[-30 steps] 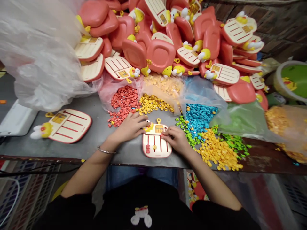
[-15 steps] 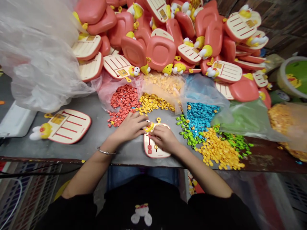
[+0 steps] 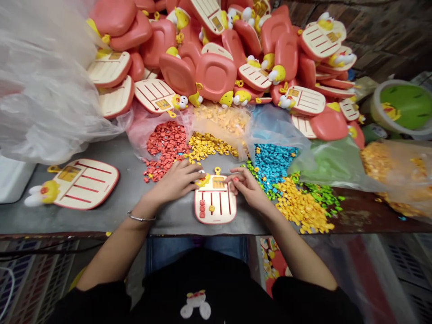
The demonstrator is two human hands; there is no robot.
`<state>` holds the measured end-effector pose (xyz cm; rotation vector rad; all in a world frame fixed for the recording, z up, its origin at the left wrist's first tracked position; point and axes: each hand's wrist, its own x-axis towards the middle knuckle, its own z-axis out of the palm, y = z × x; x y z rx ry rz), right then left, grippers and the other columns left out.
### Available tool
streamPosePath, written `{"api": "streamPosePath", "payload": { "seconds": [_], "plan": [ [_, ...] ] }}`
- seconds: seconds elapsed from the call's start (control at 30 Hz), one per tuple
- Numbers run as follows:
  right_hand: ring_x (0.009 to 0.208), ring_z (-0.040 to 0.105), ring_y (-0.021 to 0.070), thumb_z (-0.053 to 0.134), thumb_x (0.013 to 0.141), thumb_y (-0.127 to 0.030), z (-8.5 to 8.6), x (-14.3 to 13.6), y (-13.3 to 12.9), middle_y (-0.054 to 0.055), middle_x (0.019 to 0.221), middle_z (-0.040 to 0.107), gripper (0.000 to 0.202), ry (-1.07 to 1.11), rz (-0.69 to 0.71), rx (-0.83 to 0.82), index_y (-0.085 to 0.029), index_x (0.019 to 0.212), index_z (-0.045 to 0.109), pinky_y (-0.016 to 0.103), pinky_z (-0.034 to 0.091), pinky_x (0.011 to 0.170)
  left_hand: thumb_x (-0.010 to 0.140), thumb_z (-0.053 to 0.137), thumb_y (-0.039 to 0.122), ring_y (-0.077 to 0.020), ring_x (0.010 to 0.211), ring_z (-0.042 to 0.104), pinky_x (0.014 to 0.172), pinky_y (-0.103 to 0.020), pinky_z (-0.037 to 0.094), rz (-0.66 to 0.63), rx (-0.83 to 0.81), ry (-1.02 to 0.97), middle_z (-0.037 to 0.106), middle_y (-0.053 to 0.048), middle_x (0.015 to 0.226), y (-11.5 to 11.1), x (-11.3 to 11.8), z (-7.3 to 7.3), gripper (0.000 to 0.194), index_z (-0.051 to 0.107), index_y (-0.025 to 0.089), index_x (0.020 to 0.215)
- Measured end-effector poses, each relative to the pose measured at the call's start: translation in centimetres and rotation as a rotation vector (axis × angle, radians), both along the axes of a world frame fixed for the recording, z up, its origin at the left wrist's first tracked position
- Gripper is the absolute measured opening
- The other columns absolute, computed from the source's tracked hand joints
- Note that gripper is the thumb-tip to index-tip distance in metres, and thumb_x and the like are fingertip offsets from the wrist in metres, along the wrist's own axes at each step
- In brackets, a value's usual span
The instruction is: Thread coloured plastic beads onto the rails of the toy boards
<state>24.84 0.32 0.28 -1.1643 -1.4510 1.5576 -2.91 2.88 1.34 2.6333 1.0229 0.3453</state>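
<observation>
A cream toy board (image 3: 221,214) with a red edge, long slots and a yellow animal head (image 3: 203,181) lies flat on the table in front of me. My left hand (image 3: 180,181) grips the board by its head, with the fingertips over the head. Several small red pieces (image 3: 202,208) sit in the leftmost slot, and one yellow piece (image 3: 211,209) sits in the slot beside them. Over the board's upper right corner, my right hand (image 3: 249,185) pinches a small red piece (image 3: 235,179) between thumb and fingers.
Behind the board lie heaps of red pieces (image 3: 165,144), yellow pieces (image 3: 209,146), blue pieces (image 3: 273,157) and, to the right, orange-yellow pieces (image 3: 303,207). A finished-looking board (image 3: 89,184) lies left. Many boards are piled behind, near a large plastic bag (image 3: 43,90).
My right hand has lifted off the slots and moved up and right, now with a red piece showing in its fingers. The left hand stays at the head. The whole view has shifted slightly.
</observation>
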Motion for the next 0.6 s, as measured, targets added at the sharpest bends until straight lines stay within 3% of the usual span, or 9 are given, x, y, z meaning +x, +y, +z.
{"api": "streamPosePath", "payload": {
  "seconds": [0.07, 0.2, 0.37, 0.6],
  "plan": [
    [0.067, 0.057, 0.0143, 0.06, 0.087, -0.041, -0.2, -0.1, 0.3, 0.003, 0.091, 0.067, 0.028, 0.002, -0.02, -0.017, -0.025, 0.104, 0.044, 0.026, 0.046, 0.06, 0.098, 0.048, 0.04, -0.0253, 0.107, 0.047, 0.087, -0.039, 0.036, 0.0, -0.006, -0.003, 0.059, -0.008, 0.131, 0.0, 0.0, 0.1, 0.034, 0.062, 0.023, 0.124],
    [0.08, 0.06, 0.0178, 0.069, 0.08, -0.037, -0.2, -0.5, 1.2, 0.003, 0.085, 0.064, 0.023, -0.078, -0.125, 0.106, -0.022, 0.084, 0.051, 0.03, 0.047, 0.072, 0.098, 0.048, 0.04, -0.0251, 0.106, 0.047, 0.086, -0.039, 0.036, -0.001, -0.019, -0.023, 0.06, -0.008, 0.131, 0.0, 0.0, 0.1, 0.034, 0.062, 0.023, 0.124],
    [0.073, 0.053, 0.0162, 0.057, 0.087, -0.031, -0.4, -0.9, 2.0, 0.002, 0.082, 0.058, 0.009, -0.253, -0.138, 0.269, -0.021, 0.085, 0.055, 0.029, 0.044, 0.066, 0.098, 0.048, 0.04, -0.025, 0.105, 0.048, 0.088, -0.039, 0.036, 0.004, -0.03, -0.035, 0.06, -0.008, 0.13, 0.1, 0.0, 0.0, 0.034, 0.063, 0.024, 0.124],
    [0.084, 0.057, 0.0201, 0.056, 0.091, -0.025, -0.2, -0.7, 1.5, 0.006, 0.087, 0.06, 0.011, -0.43, 0.011, 0.588, -0.021, 0.081, 0.059, 0.034, 0.047, 0.074, 0.098, 0.049, 0.041, -0.0261, 0.108, 0.047, 0.086, -0.039, 0.036, 0.006, -0.013, 0.002, 0.06, -0.007, 0.131, 0.1, 0.1, -0.1, 0.035, 0.062, 0.023, 0.125]
  ]
}}
